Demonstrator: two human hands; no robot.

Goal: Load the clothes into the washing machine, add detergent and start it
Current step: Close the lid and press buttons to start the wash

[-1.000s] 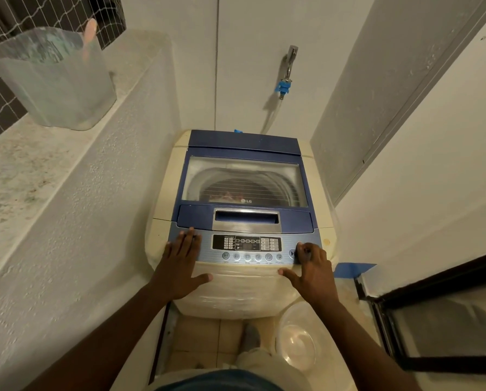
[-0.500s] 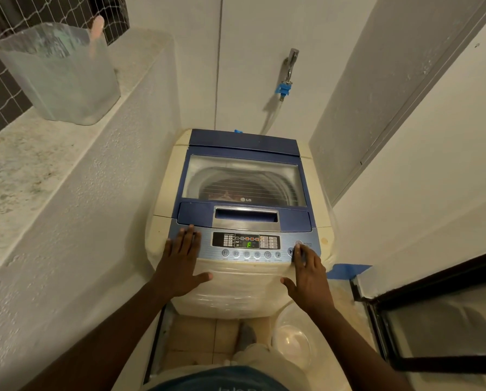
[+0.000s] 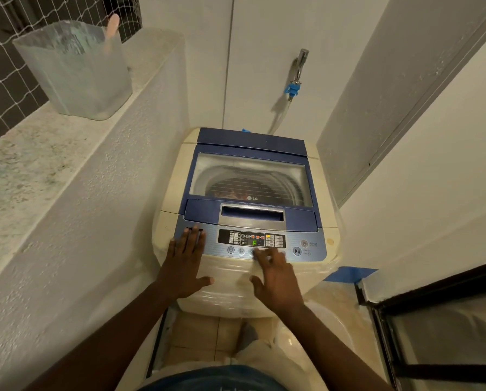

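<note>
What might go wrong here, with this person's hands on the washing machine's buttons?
1. The right hand is spread across a row of small, close-set buttons under the display, so it may well press the wrong one and change the setting.
2. The start button sits just beside the power button. A slip there could switch the machine off instead of starting it.

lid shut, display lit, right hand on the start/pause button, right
Wrong spot: the head view shows the right hand at the small buttons under the display, with the start/pause button uncovered to its right. The lid is shut and the display lit.
</note>
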